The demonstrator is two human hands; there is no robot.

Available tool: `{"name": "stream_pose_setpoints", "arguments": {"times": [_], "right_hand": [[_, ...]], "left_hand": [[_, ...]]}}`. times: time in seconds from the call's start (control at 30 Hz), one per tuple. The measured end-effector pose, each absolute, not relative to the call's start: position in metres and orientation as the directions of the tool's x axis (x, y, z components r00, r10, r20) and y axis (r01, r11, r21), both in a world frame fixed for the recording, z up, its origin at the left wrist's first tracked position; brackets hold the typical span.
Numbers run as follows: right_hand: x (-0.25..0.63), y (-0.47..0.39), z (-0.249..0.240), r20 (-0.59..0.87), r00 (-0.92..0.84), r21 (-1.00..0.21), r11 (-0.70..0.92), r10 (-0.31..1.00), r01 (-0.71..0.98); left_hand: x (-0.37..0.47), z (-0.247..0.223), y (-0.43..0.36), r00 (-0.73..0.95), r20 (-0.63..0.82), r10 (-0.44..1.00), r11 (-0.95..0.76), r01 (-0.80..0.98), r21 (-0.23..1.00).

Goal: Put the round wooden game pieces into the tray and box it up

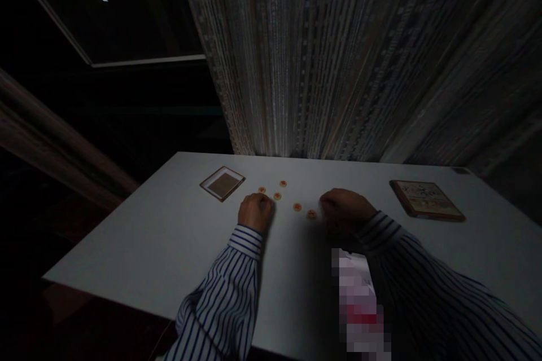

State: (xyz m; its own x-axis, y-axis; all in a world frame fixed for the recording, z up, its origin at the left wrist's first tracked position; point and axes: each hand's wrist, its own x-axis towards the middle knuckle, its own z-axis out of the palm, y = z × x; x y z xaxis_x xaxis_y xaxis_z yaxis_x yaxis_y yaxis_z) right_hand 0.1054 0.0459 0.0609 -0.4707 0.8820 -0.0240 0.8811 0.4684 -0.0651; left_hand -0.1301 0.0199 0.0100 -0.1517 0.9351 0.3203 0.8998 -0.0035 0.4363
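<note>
Several round, pale Chinese chess pieces (297, 207) with red marks lie spread on the white table (169, 248) between my hands. My left hand (254, 212) rests on the tabletop with its fingers curled in, just in front of one chess piece (262, 189) and close to another piece (277, 196). What its fingers hold, if anything, is hidden. To the right, my right hand (348, 206) is also closed, its fingertips near the chess piece (311, 214) at that end. In the dim light I cannot make out whether it holds a piece.
An open shallow box part (222, 183) with a brown inside lies at the back left. On the right is a flat box (427, 201) with a picture on its top. A pixelated bright patch (359, 304) covers something near my right forearm. A striped curtain (296, 56) hangs behind the table.
</note>
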Motion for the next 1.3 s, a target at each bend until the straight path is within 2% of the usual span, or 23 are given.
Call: {"name": "stream_pose_setpoints", "arguments": {"times": [0.23, 0.47, 0.73, 1.0, 1.3], "right_hand": [[0.072, 0.056, 0.058, -0.106, -0.562, -0.055, 0.56, 0.82, 0.827], [0.053, 0.061, 0.054, -0.126, -0.614, -0.025, 0.617, 0.779, 0.787], [0.049, 0.067, 0.049, -0.163, -0.623, -0.02, 0.629, 0.765, 0.777], [0.049, 0.068, 0.049, -0.209, -0.623, -0.015, 0.634, 0.754, 0.773], [0.057, 0.064, 0.049, -0.154, -0.62, -0.04, 0.622, 0.769, 0.782]], "left_hand": [[-0.15, 0.009, 0.043, -0.18, 0.321, 0.93, 0.029, 0.906, 0.423], [-0.155, 0.002, 0.058, -0.155, 0.308, 0.939, 0.049, 0.944, 0.326], [-0.152, 0.002, 0.064, -0.132, 0.217, 0.967, 0.069, 0.958, 0.279], [-0.15, 0.002, 0.066, -0.129, 0.219, 0.967, 0.074, 0.968, 0.24], [-0.15, 0.0, 0.065, -0.099, 0.357, 0.929, -0.017, 0.951, 0.307]]}}
